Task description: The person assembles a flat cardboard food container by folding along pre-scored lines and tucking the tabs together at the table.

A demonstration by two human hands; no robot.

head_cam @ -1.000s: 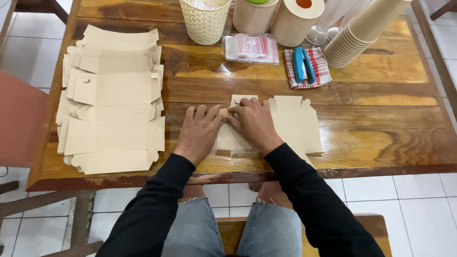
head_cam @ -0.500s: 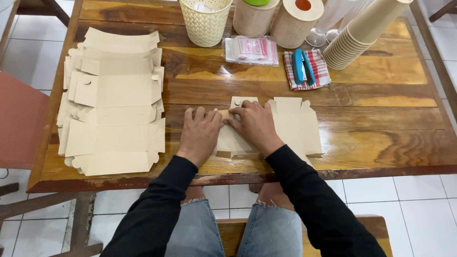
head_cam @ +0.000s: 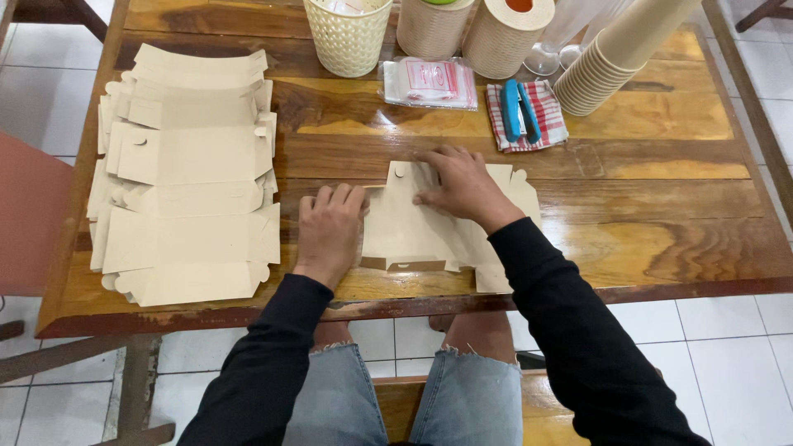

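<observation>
A flat tan cardboard box blank (head_cam: 405,231) lies on the wooden table (head_cam: 661,190) in front of me, one panel folded over. My left hand (head_cam: 329,230) rests flat on the blank's left edge, fingers together and pressing down. My right hand (head_cam: 459,185) lies on the upper middle of the blank, fingers spread, pressing along a fold. Neither hand grips anything. To the left lies a stack of unfolded box blanks (head_cam: 186,173).
Along the table's far edge stand a cream woven basket (head_cam: 347,37), two paper rolls (head_cam: 471,31), a tilted stack of paper cups (head_cam: 611,58), a plastic packet (head_cam: 429,83) and a blue stapler (head_cam: 519,109) on a checked cloth. A reddish chair (head_cam: 29,215) is at left.
My right hand has slid up and to the right over the blank and spread its fingers. My left hand has stayed at the left edge.
</observation>
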